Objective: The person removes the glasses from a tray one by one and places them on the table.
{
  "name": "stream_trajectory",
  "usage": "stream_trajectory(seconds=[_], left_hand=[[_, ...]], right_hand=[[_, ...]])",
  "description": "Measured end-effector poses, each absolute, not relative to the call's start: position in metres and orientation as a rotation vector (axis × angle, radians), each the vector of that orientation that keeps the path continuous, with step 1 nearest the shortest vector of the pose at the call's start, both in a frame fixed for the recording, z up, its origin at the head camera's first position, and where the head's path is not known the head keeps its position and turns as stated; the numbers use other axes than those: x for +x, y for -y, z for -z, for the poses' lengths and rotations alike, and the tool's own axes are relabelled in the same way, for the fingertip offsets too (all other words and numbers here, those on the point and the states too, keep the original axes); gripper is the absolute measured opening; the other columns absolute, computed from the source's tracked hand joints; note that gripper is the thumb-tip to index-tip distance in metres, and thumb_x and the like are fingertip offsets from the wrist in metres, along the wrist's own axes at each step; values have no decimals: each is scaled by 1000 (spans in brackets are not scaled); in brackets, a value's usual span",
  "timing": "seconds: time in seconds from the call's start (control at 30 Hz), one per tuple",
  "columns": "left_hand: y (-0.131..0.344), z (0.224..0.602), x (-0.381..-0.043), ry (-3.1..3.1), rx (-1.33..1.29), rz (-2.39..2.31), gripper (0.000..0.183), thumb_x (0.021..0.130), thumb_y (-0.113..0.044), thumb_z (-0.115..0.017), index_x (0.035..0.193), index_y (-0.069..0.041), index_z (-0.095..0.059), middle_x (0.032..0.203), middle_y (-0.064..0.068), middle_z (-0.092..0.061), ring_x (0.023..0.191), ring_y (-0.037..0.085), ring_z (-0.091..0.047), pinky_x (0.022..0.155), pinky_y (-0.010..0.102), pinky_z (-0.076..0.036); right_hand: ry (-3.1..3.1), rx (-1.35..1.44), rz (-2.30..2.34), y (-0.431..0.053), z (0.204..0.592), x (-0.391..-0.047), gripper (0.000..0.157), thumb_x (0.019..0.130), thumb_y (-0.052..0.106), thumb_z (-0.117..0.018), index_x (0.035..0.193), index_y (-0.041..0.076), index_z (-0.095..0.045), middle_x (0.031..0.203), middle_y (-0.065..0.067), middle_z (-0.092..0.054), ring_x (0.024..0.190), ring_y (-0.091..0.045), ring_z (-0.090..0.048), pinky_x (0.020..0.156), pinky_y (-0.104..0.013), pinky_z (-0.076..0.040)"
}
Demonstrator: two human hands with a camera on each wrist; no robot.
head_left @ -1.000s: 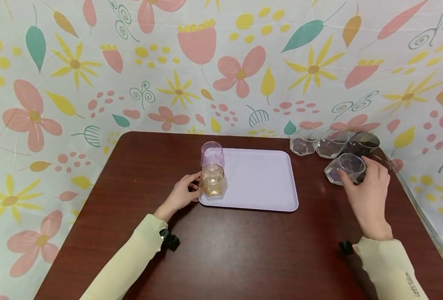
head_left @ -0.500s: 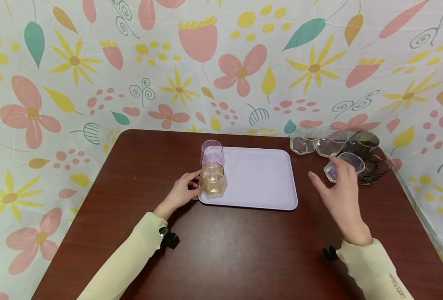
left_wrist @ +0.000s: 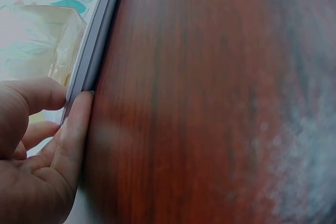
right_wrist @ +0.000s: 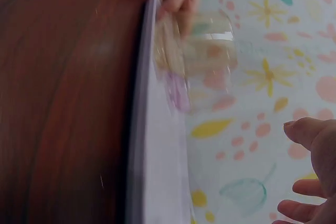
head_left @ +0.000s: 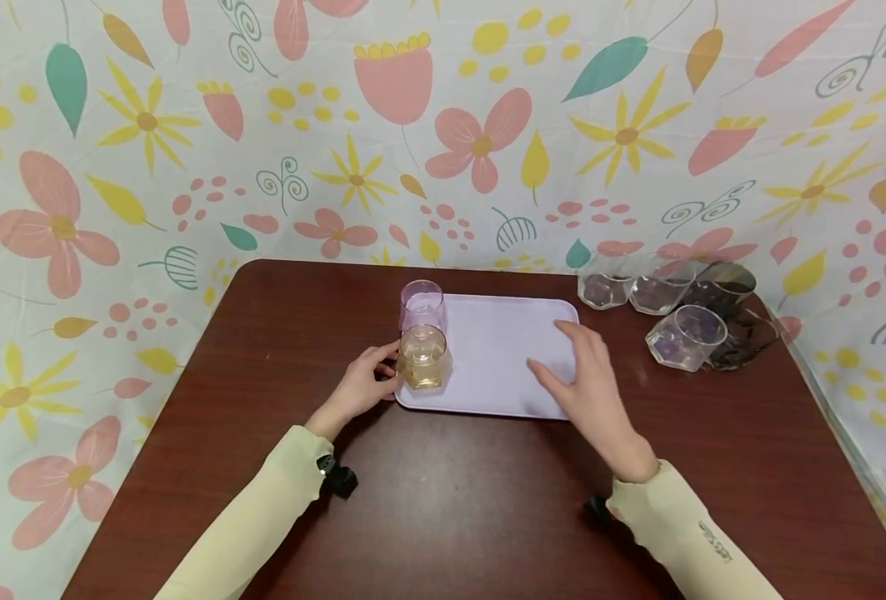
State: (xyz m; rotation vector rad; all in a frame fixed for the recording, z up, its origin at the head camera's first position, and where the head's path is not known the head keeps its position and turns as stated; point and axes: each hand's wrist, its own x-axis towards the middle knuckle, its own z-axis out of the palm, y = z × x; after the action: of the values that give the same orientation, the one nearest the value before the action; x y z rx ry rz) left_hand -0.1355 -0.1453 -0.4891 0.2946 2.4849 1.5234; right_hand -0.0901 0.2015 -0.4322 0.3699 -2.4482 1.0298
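Observation:
My left hand (head_left: pixel 360 383) pinches the near left edge of a pale lilac tray (head_left: pixel 495 358); in the left wrist view, its fingers (left_wrist: pixel 76 124) lie on both sides of the rim. Beside that hand, an amber-tinted glass (head_left: pixel 423 358) stands on the tray's left side. Behind it is a purple-tinted glass (head_left: pixel 422 304). My right hand (head_left: pixel 588 387) hovers over the tray's right part, thumb and fingers spread, holding nothing. In the right wrist view it is apart from the tray, and the glasses (right_wrist: pixel 210 51) look blurred.
At the table's back right stand clear glasses (head_left: pixel 686 337), a dark grey glass (head_left: pixel 723 287) and a brownish dark glass (head_left: pixel 743 342), close together. A flower-patterned cloth (head_left: pixel 480 150) hangs behind the brown wooden table (head_left: pixel 443 500).
My right hand has let go of a clear glass at the back right and moved left to over the tray. My left hand has stayed at the tray's edge.

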Motion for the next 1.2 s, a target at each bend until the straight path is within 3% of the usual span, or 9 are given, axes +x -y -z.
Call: stream_trajectory(seconds=[0.4, 0.6, 0.8, 1.2], left_hand=[[146, 488, -134, -2489, 316, -1541, 69, 88, 7, -68, 153, 0, -48, 130, 25, -56, 101, 32, -64, 63, 31, -66], [145, 487, -134, -2487, 304, -1530, 68, 89, 6, -69, 154, 1, -47, 131, 24, -55, 102, 32, -64, 63, 32, -67], [145, 485, -133, -2490, 313, -1549, 67, 88, 8, -68, 152, 1, -49, 128, 25, -56, 101, 33, -64, 62, 33, -67], [144, 486, -134, -2494, 282, -1516, 67, 89, 6, -67, 153, -1, -49, 130, 24, -56, 102, 32, -65, 64, 32, -67]], right_hand=[[2588, 567, -1185, -140, 437, -95, 71, 89, 23, -84, 145, -3, -48, 143, -23, -50, 137, -37, -46, 117, -54, -43], [2703, 586, -1340, -116, 441, -100, 76, 91, 28, -82, 150, 0, -44, 147, -22, -47, 137, -40, -47, 113, -55, -48], [2705, 633, -1459, -97, 445, -108, 79, 90, 27, -83, 152, -1, -42, 148, -25, -47, 137, -42, -47, 108, -53, -51], [2727, 654, -1511, -78, 448, -122, 86, 88, 22, -84, 154, -4, -36, 146, -26, -47, 136, -38, -48, 113, -52, -50]])
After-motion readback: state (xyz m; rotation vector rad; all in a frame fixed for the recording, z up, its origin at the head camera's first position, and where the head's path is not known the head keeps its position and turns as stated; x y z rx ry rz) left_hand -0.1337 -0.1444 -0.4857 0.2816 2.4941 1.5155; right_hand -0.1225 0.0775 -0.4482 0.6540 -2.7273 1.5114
